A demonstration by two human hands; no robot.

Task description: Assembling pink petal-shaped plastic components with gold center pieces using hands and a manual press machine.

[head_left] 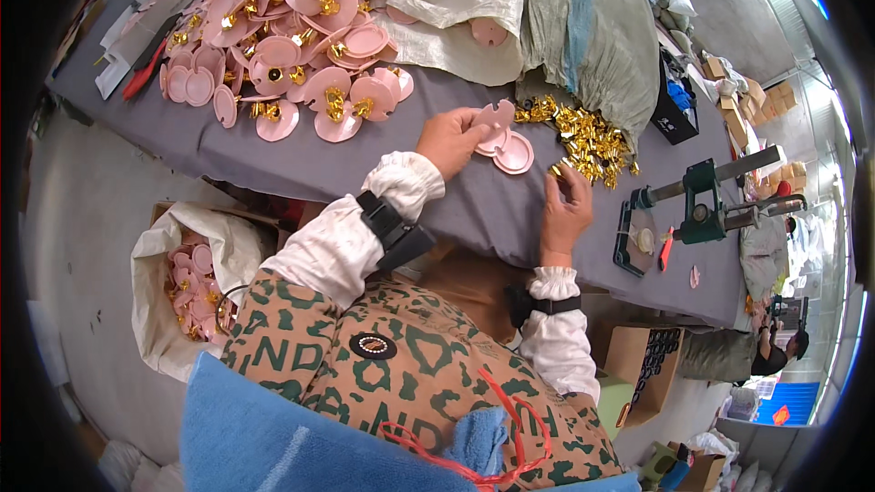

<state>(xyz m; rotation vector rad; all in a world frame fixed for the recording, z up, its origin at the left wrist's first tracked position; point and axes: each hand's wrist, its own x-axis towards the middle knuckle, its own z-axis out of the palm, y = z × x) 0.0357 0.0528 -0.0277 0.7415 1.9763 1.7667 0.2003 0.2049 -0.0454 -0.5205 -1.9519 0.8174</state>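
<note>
My left hand (448, 140) is closed on a pink plastic piece (497, 124) with rounded lobes and a notch, held just above the cloth-covered table. Against its lower edge is a round pink disc (515, 154) with a raised rim; whether the two are joined I cannot tell. My right hand (568, 210) has its thumb and fingertips pinched on a small shiny gold clip (559, 168) at the near edge of a heap of gold clips (591, 138). A large pile of pink pieces (283, 46), many with gold clips attached, lies to the left.
White woven sacks (592, 18) stand behind the gold heap. A green hand press (702, 200) is on the right, beside a red-handled tool (666, 249). On the floor at left, an open sack (155, 282) holds more pink pieces. Farther right, another person (775, 355) sits.
</note>
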